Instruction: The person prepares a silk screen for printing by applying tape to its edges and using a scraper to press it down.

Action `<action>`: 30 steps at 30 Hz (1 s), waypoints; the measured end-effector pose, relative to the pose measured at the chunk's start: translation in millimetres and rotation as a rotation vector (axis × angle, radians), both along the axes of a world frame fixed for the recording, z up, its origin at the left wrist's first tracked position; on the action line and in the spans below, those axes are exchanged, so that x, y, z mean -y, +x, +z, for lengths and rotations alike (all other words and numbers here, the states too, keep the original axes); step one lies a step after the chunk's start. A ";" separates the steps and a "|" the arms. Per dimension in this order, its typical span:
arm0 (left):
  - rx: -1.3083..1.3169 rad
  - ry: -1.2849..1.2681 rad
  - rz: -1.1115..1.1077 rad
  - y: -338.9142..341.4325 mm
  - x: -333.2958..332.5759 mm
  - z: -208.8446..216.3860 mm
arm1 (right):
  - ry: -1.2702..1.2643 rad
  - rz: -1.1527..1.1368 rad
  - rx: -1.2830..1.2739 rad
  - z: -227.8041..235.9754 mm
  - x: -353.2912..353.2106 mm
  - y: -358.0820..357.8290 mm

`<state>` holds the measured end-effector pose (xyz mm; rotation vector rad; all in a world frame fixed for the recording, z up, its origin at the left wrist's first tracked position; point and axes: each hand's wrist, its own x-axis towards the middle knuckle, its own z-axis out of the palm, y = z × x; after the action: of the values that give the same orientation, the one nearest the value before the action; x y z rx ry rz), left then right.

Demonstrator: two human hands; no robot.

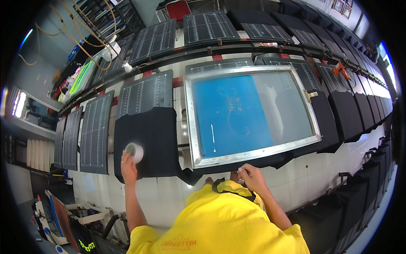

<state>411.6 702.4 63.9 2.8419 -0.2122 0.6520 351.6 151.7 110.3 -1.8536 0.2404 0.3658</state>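
Note:
My left hand [128, 168] grips a whitish roll of tape [136, 151] over a black cloth [146, 127], which is draped on the near end of a dark printing board. The hand is slightly blurred. Below the front edge of a screen printing frame [258, 160], my right hand [252, 177] is closed with the fingertips pinched together; whatever they may hold is too small to make out. The metal frame lies tilted over a black-covered board, its mesh [232, 114] blue on the left and grey on the right, with a faint curly design. A small clamp-like piece [312, 95] sits on its right side.
Dark boards with white ruled marks [146, 93] line both sides of a long metal rail [182, 56]. An orange tool [341, 71] rests on boards at the right. Hoses [78, 40] hang at upper left. Black-covered boards [359, 190] stand at lower right, past white floor tiles [292, 171].

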 end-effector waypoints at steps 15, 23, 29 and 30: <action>0.002 -0.251 -0.539 -13.6 234.2 85.1 | -0.050 0.182 0.666 63.7 -48.4 40.9; -0.033 -0.330 -0.552 -29.0 276.8 92.8 | -0.204 0.210 0.929 63.0 -51.6 32.2; -0.126 -0.369 -0.535 -48.3 289.7 88.7 | -0.247 0.183 0.971 45.6 -47.3 21.6; -0.136 -0.366 -0.538 -49.7 289.8 87.8 | -0.253 0.182 0.976 45.4 -46.5 19.8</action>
<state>361.9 412.7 151.7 2.3162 -0.7189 0.3368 371.4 198.2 155.7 -2.0908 -0.5734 -0.4847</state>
